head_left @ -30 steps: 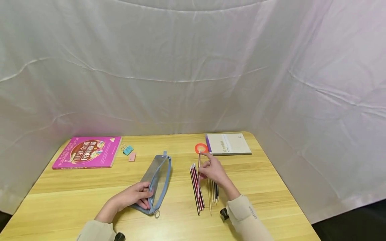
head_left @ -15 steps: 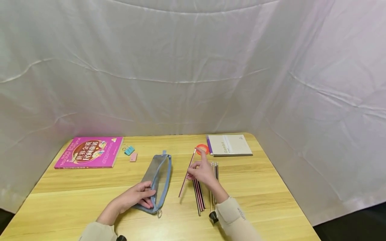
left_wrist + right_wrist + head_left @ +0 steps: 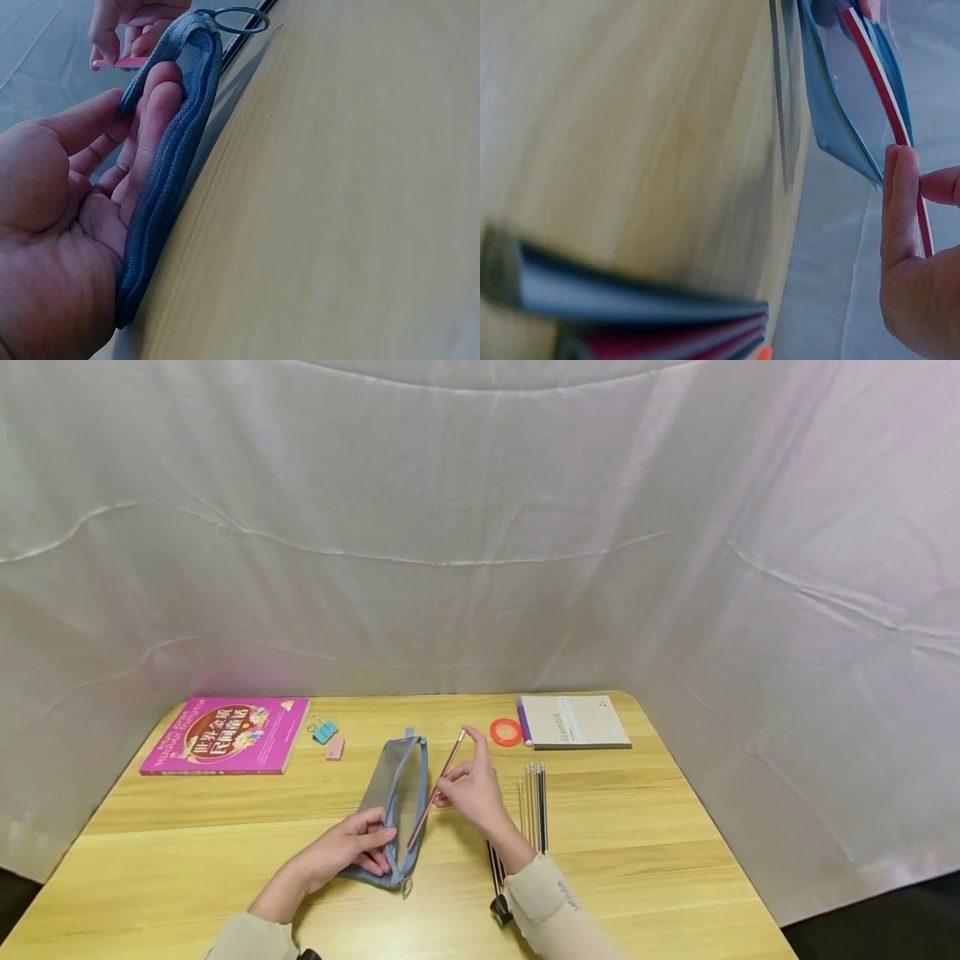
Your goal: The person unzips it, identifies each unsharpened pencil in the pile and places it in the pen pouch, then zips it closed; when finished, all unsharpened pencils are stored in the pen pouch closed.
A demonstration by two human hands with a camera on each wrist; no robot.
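The fingers of my left hand (image 3: 341, 850) reach inside the mouth of a blue-grey mesh pencil case (image 3: 380, 781) while the thumb presses its near edge. In the left wrist view the zip edge of the pencil case (image 3: 169, 180) stands upright, held apart from the other side. My right hand (image 3: 476, 795) pinches a red striped pencil (image 3: 450, 760) between thumb and fingers, index finger at its white upper end. The pencil slants down left, and its lower end overlaps the case's opening. The right wrist view shows the pencil (image 3: 885, 90) running between the case's blue edges.
Several pencils (image 3: 534, 810) lie right of my right hand; more dark and red pencils (image 3: 495, 864) are partly under that forearm. Behind are an orange ring (image 3: 506, 732), a notebook (image 3: 577, 722), a pink eraser (image 3: 335, 749), teal binder clips (image 3: 325, 732) and a pink book (image 3: 225, 735).
My right hand has lifted the red pencil off the pencil pile and carried it left to the pencil case, tilting it. My left hand keeps its hold on the case.
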